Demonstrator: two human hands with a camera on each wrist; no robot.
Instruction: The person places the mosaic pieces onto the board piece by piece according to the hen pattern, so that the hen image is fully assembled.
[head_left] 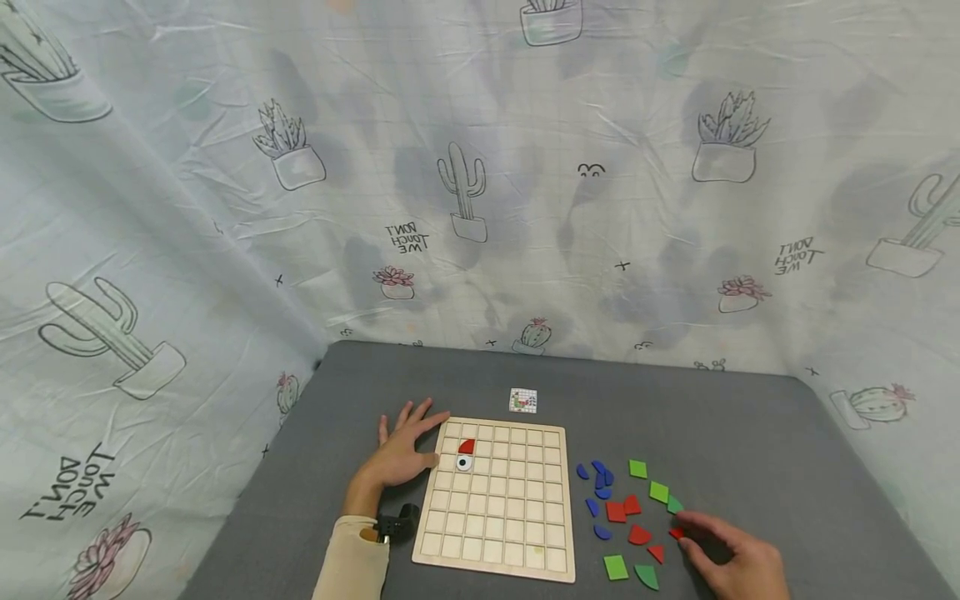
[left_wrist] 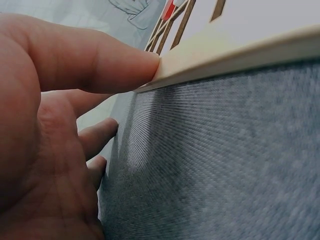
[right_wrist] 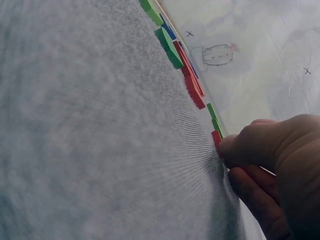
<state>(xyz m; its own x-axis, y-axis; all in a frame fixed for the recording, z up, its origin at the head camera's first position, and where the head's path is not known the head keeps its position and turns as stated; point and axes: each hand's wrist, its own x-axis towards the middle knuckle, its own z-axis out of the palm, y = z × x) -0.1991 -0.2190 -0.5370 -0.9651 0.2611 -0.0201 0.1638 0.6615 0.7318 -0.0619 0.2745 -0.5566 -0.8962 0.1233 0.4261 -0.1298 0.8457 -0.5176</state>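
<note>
A wooden grid board (head_left: pixel 491 568) lies on the grey table. My left hand (head_left: pixel 401 454) is at its upper left corner, fingers spread; the thumb (left_wrist: pixel 125 67) touches the board's side edge. Two pieces sit in the grid: a red quarter-round piece (head_left: pixel 467 447) and, just below, a white tile with a black dot (head_left: pixel 464 462). Right of the board, my right hand (head_left: pixel 738 562) pinches a small red piece (head_left: pixel 676 533) between thumb and index finger, low at the table. Most of that piece is hidden by the fingertips in the right wrist view.
Loose pieces lie between board and right hand: several blue half-rounds (head_left: pixel 603 532), red pieces (head_left: pixel 616 512), green squares (head_left: pixel 616 567) and green quarter-rounds (head_left: pixel 647 577). A small picture card (head_left: pixel 522 401) lies beyond the board. Patterned cloth (head_left: pixel 525 208) hangs around the table.
</note>
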